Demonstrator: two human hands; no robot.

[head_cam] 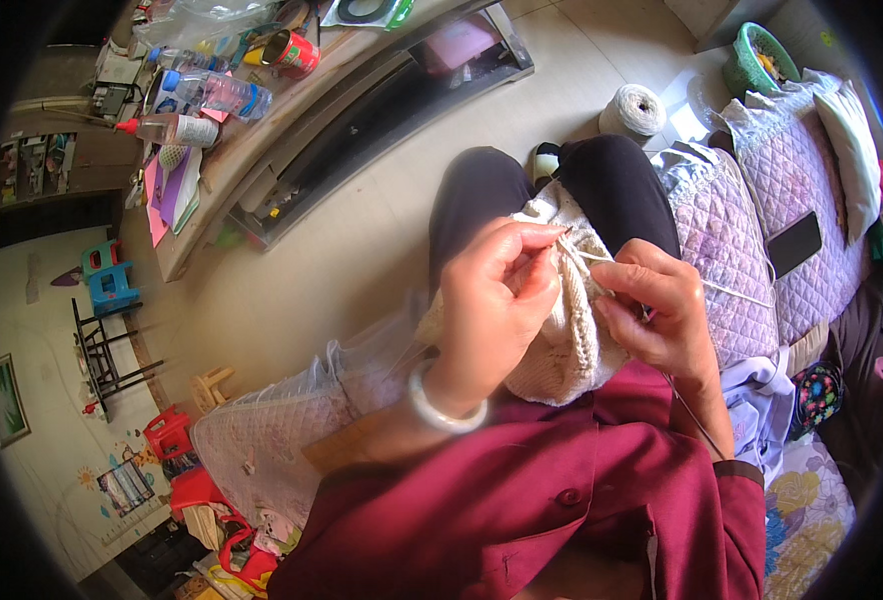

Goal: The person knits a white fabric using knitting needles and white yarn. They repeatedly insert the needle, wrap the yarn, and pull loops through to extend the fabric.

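Observation:
A cream knitted piece (554, 367) lies bunched over my lap between my two hands. My left hand (498, 289) pinches its upper edge between thumb and fingertips. On the other side, my right hand (659, 300) grips the edge, with a strand of cream yarn (595, 256) running between the hands. A thin knitting needle (693, 416) slants down from under my right hand along the forearm; its upper part is hidden by the fingers. Beyond my right knee, a cone of cream yarn (636, 111) stands near the sofa.
To my right, a black smartphone (794, 245) rests on the quilted sofa cover (719, 247), and yarn crosses the cover. A table (216, 180) at upper left carries plastic bottles (220, 94) and a red tin (291, 54). A green basket (745, 64) stands at far right.

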